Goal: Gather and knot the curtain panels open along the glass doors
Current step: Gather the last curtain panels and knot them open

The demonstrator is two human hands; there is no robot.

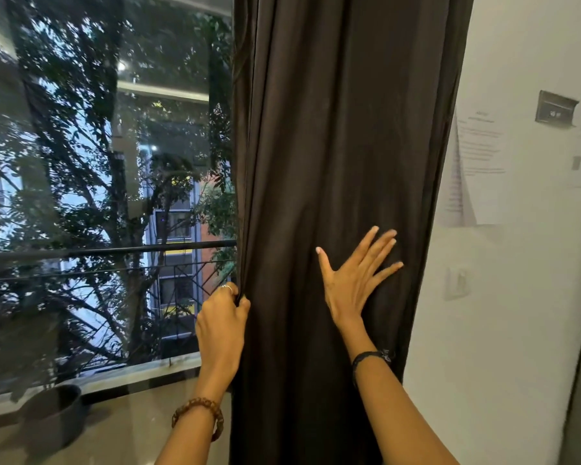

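Your left hand (222,317) pinches the left edge of the dark curtain (332,135), which hangs bunched between the glass door (98,162) and the white wall (517,297), while your right hand (354,276) presses against its folds, fingers spread.

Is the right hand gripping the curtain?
No, the right hand lies flat with fingers spread against the dark curtain, not closed on it.

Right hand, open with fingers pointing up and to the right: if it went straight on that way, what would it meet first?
More of the dark curtain that the right hand already lies flat against. Beyond that it would reach the curtain's right edge and then probably the white wall, though depth there is unclear.
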